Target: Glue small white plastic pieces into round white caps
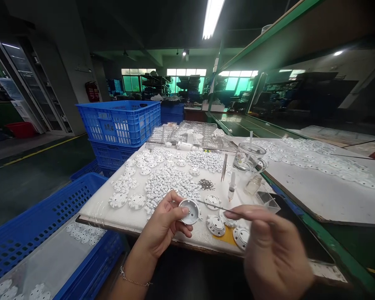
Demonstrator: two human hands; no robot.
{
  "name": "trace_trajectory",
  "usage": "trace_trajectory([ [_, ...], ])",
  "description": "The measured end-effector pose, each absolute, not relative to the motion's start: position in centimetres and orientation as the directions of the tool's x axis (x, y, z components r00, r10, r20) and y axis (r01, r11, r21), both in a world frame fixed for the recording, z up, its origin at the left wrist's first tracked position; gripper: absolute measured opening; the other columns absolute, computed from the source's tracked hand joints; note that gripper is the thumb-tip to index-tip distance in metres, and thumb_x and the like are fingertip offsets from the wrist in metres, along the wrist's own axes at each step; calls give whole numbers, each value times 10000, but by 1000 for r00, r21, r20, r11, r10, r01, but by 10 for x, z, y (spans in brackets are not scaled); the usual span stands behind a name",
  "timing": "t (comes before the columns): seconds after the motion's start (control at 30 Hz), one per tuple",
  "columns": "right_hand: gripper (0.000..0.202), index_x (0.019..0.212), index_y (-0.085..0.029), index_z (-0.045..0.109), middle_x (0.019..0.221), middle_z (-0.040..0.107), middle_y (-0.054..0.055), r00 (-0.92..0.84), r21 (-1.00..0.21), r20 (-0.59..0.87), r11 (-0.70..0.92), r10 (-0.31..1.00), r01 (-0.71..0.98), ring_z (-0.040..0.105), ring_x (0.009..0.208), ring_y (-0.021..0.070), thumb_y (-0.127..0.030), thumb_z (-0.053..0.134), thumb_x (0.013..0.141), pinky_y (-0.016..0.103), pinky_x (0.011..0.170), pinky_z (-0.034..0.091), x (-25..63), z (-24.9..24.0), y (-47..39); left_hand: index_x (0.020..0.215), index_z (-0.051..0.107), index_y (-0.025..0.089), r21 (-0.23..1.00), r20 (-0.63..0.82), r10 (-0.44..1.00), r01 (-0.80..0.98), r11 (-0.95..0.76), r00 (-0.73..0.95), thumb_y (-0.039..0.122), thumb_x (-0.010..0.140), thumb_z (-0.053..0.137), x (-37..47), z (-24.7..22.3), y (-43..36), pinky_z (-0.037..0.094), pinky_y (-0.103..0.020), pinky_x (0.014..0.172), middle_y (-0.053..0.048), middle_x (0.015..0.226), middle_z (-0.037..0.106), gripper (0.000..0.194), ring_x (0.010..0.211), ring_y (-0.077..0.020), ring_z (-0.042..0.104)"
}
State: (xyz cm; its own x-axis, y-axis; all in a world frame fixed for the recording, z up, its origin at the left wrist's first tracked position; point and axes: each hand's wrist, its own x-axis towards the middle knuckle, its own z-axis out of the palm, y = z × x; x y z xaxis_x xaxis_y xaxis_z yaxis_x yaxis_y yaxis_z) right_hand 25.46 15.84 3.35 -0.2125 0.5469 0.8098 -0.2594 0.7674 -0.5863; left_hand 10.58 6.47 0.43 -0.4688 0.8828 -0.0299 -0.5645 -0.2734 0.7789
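Near the front edge of the white-topped table, my left hand grips a round white cup-like part, its hollow side facing me and the thumb on its rim. My right hand, partly blurred, pinches a thin dark tool whose tip points left toward the cup. Several round white discs lie between and beneath the hands, some over a yellow patch. Behind my left hand spreads a heap of small white pieces, with a little pile of tiny dark metal bits beside it.
Tweezers, a syringe, a small glass bottle and a glass mug stand or lie at the right. Blue crates are stacked at the left. Many white discs cover the side table.
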Motion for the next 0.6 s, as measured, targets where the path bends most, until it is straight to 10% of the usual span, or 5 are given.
trace_trajectory([
  [0.6, 136, 998, -241, 617, 854, 693, -7, -314, -617, 775, 766, 549, -183, 688, 822, 114, -183, 494, 990, 194, 731, 532, 241, 24, 148, 850, 454, 189, 765, -22, 888, -579, -280, -459, 207, 734, 781, 105, 4, 66, 530, -155, 403, 47, 638, 649, 347, 469, -92, 624],
])
